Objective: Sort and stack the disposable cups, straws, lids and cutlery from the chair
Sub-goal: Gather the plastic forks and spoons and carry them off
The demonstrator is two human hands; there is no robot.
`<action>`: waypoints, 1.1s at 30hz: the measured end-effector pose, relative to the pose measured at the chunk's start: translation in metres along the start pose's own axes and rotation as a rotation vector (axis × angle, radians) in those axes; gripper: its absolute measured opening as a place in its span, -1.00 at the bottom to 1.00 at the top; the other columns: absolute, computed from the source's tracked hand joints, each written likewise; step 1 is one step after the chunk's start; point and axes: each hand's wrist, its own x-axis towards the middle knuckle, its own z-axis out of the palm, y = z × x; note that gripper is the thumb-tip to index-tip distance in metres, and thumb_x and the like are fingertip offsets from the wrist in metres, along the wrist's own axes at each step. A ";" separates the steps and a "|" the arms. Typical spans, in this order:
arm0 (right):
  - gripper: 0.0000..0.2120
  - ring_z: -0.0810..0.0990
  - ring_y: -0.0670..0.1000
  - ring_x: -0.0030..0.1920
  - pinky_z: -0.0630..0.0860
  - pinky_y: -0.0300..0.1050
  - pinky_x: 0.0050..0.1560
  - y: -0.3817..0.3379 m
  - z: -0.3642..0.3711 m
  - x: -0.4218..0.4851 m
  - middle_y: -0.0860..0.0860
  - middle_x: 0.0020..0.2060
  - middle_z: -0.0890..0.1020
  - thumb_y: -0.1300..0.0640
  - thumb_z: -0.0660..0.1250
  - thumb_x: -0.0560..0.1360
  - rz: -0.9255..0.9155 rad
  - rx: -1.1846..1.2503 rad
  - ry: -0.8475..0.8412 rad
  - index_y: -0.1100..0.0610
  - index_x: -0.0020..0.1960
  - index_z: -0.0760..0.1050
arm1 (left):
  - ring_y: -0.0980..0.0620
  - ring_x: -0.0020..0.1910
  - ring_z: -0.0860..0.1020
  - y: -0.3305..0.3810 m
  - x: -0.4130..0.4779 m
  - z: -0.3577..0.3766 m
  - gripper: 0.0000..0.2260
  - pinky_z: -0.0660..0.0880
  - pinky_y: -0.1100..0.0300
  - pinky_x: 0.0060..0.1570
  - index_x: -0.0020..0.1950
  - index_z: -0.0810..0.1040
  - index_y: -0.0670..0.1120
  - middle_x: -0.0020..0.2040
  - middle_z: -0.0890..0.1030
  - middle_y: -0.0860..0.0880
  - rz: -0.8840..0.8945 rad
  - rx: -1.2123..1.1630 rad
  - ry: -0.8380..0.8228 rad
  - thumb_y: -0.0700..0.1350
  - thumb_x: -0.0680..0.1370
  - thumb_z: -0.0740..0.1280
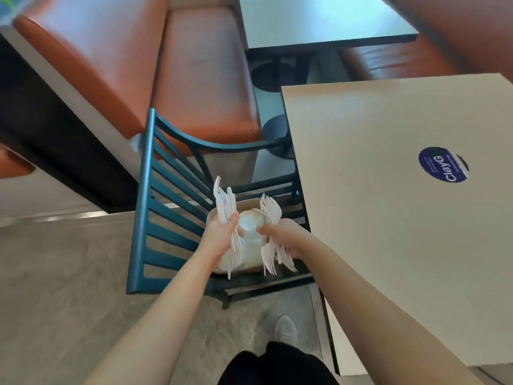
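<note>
White plastic cutlery (pixel 226 218) in two fanned bundles above upturned cups (pixel 249 222)

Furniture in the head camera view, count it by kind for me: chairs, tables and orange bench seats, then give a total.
Teal slatted chair: 1
Tables: 2, the beige table with the round blue sticker and the dark table beyond it
Orange bench seats: 2, one on the left, one on the right
Total: 5

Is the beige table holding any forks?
No, the beige table shows only a round sticker; both hands hold the white forks over the chair.
</note>
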 end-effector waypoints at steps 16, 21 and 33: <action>-0.86 0.58 -0.02 -0.14 0.57 -0.08 -0.10 0.018 0.053 0.127 -0.01 -0.06 0.60 0.03 0.25 0.54 0.057 -0.385 0.405 0.06 0.05 0.47 | 0.05 0.01 0.55 -0.067 0.110 0.044 -0.79 0.53 0.14 0.01 0.15 0.47 -0.02 0.05 0.58 -0.01 0.001 0.355 -0.152 0.01 0.58 0.18; -0.78 0.57 -0.02 -0.04 0.55 -0.04 0.06 0.029 0.065 0.133 -0.02 0.05 0.58 -0.02 0.23 0.54 0.043 -0.351 0.451 0.02 0.14 0.45 | 0.13 0.19 0.48 -0.072 0.113 0.042 -0.70 0.41 0.10 0.28 0.34 0.37 0.12 0.22 0.53 0.11 0.059 0.343 -0.235 0.04 0.60 0.16; -0.76 0.59 -0.06 -0.02 0.56 -0.11 0.02 0.028 0.057 0.113 -0.10 0.01 0.58 0.05 0.31 0.51 -0.051 -0.287 0.437 0.00 0.17 0.46 | 0.04 0.17 0.46 -0.069 0.109 0.035 -0.62 0.34 0.24 0.13 0.42 0.31 -0.02 0.28 0.45 -0.06 0.115 0.526 -0.250 -0.09 0.59 0.20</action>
